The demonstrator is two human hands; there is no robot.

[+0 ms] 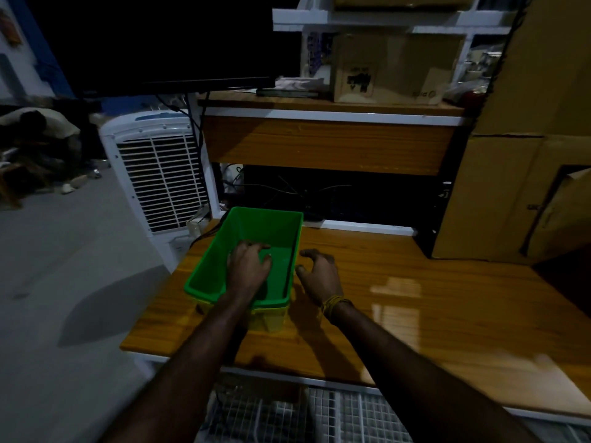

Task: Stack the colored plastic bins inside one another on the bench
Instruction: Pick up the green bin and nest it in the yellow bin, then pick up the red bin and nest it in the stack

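A green plastic bin (262, 228) sits nested inside a yellow bin (270, 318) at the left end of the wooden bench (415, 298); only the yellow bin's near wall shows below the green rim. My left hand (249, 266) is inside the green bin, fingers spread, palm down on its floor. Just right of the bin's right wall hovers my right hand (321, 276), fingers apart and curled, holding nothing. A yellow thread is tied round my right wrist.
A white air cooler (156, 174) stands left of the bench. Behind the bench rises a wooden shelf unit (329, 142) with a cardboard box (390, 68). Large cartons (524, 187) stand at the right. A person crouches on the floor at far left (41, 126).
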